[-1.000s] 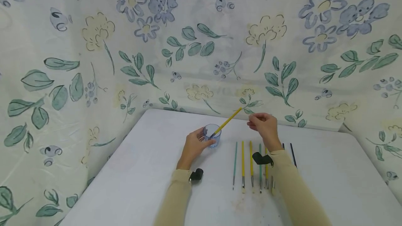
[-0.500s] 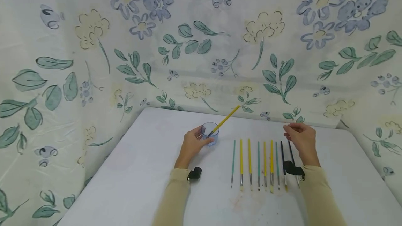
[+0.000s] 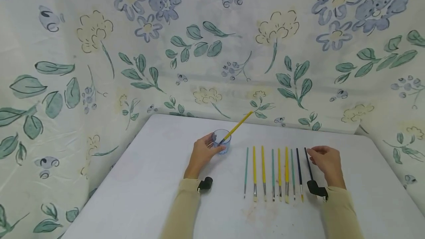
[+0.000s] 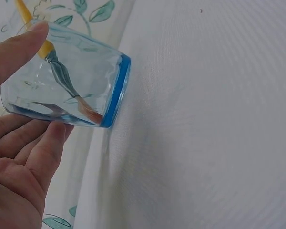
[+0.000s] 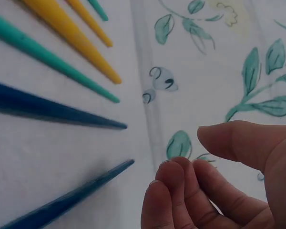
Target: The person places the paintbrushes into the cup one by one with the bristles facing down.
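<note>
My left hand [image 3: 203, 153] grips a clear glass [image 3: 226, 145] with a blue base [image 4: 120, 90], thumb on one side and fingers on the other. A yellow-handled paintbrush [image 3: 237, 126] leans in it, bristles down near the bottom. Whether the glass touches the table cannot be told. My right hand [image 3: 328, 160] hovers at the handle tip of the rightmost dark paintbrush [image 3: 308, 163]. In the right wrist view, its thumb [image 5: 243, 145] and fingers are bent but apart, with nothing between them, and that dark handle [image 5: 71, 196] lies just beyond the fingertips.
Left of the rightmost brush lie another dark brush [image 3: 299, 167] and several yellow [image 3: 254, 165] and green [image 3: 246, 169] brushes, side by side with bristles toward me. Faint stains [image 3: 260, 211] mark the white table [image 3: 149, 194]. A floral sheet [image 3: 232, 54] hangs behind.
My right hand has moved right, past the row of brushes, and then lowered toward the rightmost dark one. My left hand keeps its grip on the glass. The view has shifted slightly.
</note>
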Demonstrator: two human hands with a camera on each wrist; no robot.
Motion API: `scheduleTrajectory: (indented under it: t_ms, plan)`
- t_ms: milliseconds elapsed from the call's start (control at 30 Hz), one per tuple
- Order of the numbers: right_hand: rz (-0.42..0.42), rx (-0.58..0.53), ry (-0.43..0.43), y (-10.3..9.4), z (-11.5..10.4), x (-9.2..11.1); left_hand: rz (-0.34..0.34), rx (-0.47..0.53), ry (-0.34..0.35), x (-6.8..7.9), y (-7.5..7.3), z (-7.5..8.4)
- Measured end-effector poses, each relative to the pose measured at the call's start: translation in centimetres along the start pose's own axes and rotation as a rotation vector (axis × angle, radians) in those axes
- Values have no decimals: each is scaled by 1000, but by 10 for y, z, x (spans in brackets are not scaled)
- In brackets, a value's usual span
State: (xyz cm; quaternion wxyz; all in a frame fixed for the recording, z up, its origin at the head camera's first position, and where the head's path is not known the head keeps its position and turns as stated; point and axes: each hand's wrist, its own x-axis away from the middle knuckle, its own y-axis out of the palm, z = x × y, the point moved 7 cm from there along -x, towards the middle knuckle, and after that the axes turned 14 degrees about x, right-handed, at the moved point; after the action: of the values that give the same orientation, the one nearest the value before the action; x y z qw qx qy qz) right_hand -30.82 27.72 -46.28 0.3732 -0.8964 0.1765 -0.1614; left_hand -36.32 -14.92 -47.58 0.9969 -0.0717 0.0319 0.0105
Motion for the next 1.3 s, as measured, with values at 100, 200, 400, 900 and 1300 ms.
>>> scheduleTrajectory:
  t_ms: [100,200,400,900,1300]
  plan:
    - [-13,37,20,3,8,-3,-1,8,9,-1,1,0]
    - [-29,105,6,6,12,-4,0,11,14,-1,1,0]
    - [-66,214,-38,8,15,-5,-1,11,-3,0,1,-2]
    - [-118,357,-27,20,12,-5,-2,10,-6,1,2,-2]
    - [-145,464,-69,22,8,1,5,-5,5,1,0,-2]
